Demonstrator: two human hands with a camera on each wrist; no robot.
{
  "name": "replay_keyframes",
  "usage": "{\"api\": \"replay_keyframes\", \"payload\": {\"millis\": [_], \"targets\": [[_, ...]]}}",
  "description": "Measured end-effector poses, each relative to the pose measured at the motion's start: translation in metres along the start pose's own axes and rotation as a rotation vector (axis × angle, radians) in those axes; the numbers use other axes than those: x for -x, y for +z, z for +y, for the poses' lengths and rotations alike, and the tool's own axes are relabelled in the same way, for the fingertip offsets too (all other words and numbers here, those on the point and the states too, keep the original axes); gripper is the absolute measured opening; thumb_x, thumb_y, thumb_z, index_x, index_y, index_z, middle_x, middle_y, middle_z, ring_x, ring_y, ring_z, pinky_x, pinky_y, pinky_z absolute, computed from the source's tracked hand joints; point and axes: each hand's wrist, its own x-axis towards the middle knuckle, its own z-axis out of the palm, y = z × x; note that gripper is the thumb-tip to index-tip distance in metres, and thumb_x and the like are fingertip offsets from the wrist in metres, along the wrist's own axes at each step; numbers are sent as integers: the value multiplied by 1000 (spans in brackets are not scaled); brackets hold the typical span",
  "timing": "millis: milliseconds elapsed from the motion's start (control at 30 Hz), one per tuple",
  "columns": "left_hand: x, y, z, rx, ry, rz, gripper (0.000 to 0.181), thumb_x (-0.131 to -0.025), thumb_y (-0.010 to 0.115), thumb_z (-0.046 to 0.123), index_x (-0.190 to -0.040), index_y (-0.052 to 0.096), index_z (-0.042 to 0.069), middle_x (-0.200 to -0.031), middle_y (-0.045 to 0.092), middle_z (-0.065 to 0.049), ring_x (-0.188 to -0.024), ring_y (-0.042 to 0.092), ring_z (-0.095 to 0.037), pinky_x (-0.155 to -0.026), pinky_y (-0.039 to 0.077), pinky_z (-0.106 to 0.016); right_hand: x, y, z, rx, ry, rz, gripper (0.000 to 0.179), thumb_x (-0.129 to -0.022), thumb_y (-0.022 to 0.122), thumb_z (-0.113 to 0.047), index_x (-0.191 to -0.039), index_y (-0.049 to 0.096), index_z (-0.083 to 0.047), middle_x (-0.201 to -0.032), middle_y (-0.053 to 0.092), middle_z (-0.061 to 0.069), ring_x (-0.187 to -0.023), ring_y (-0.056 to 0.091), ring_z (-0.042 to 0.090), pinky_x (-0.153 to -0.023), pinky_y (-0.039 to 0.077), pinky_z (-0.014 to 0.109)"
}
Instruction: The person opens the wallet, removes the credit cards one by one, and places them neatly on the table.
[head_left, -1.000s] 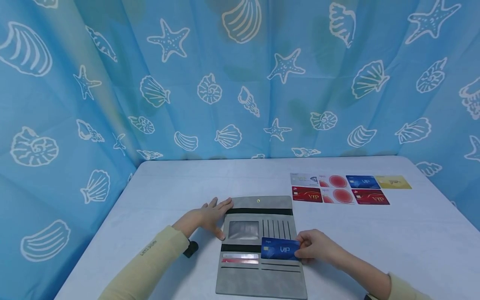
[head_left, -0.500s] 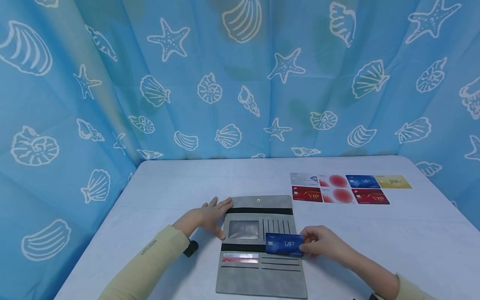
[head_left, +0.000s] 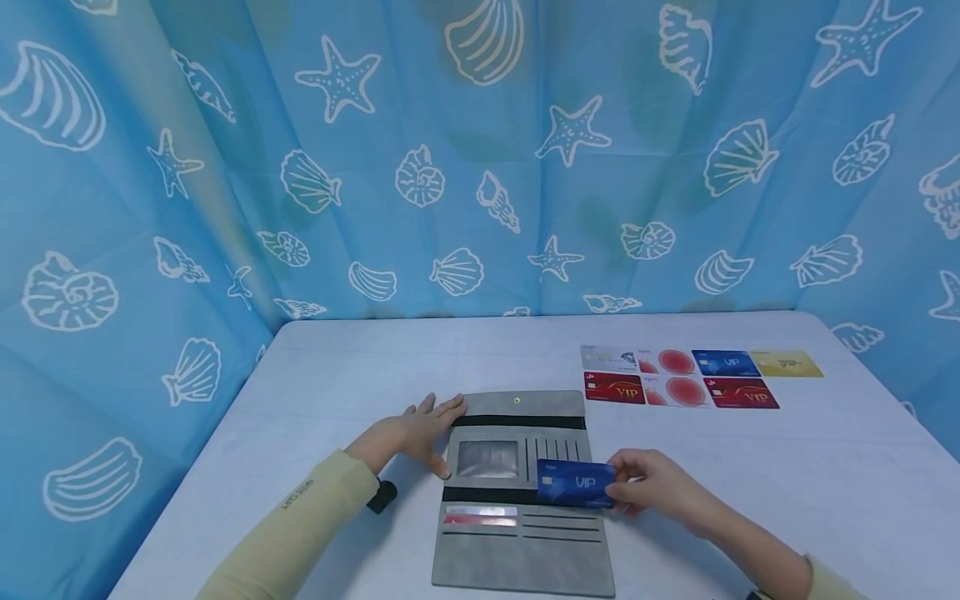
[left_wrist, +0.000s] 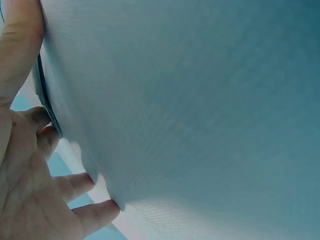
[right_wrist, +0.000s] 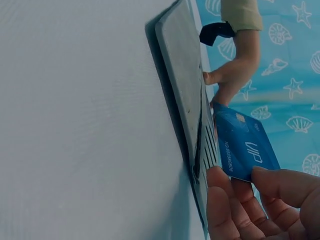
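A grey wallet (head_left: 517, 567) lies unfolded on the table, with a clear window and rows of card slots. Two cards (head_left: 480, 517) show in its lower left slots; the lower right slots hold none in sight. My right hand (head_left: 660, 487) pinches a blue VIP card (head_left: 576, 483) by its right end, thumb on top, over the wallet's right half. In the right wrist view the card (right_wrist: 245, 142) stands tilted above the slots. My left hand (head_left: 416, 433) rests with spread fingers at the wallet's left edge, thumb touching it; its fingertips reach the cloth in the left wrist view.
Several cards lie in two rows at the back right of the white table (head_left: 750, 483), among them a red VIP card (head_left: 615, 388), another blue card (head_left: 725, 363) and a gold card (head_left: 787, 363). A blue shell-patterned curtain (head_left: 480, 167) surrounds the back and sides.
My right hand has moved the blue VIP card up and to the right, off the lower right slots, which now show. My left hand and the wallet have stayed in place.
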Motion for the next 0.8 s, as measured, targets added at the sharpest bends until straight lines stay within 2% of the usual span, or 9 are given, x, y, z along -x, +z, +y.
{"api": "replay_keyframes", "payload": {"millis": [133, 300, 633, 800], "targets": [[0, 0, 1, -2, -3, 0, 102, -70, 75, 42, -148, 14, 15, -155, 7, -1, -140, 4, -36, -110, 14, -54, 1, -7, 2, -32, -14, -5, 29, -86, 64, -17, -103, 56, 4, -83, 62, 6, -73, 63, 19, -67, 55, 32], [0, -1, 1, 1, -2, 2, 103, -70, 76, 41, -147, 15, 14, -155, 8, -2, -140, 4, -36, -109, 14, -55, 6, -18, 2, -32, -21, 40, 30, -86, 63, -19, -103, 54, 4, -85, 65, 8, -75, 63, 20, -68, 55, 32], [-1, 0, 0, 8, -5, 4, 103, -69, 76, 42, -148, 14, 15, -155, 7, -1, -140, 3, -36, -110, 14, -54, 14, -45, 0, -28, 11, 127, 37, -88, 60, -20, -110, 49, 8, -87, 66, 8, -76, 64, 20, -69, 54, 30], [0, -1, 1, 6, -5, 1, 103, -69, 76, 42, -148, 14, 15, -155, 8, -1, -140, 4, -36, -109, 14, -54, 20, -56, -2, -1, 59, 192, 46, -89, 60, -24, -119, 47, 10, -92, 66, 9, -78, 64, 18, -71, 54, 30]]}}
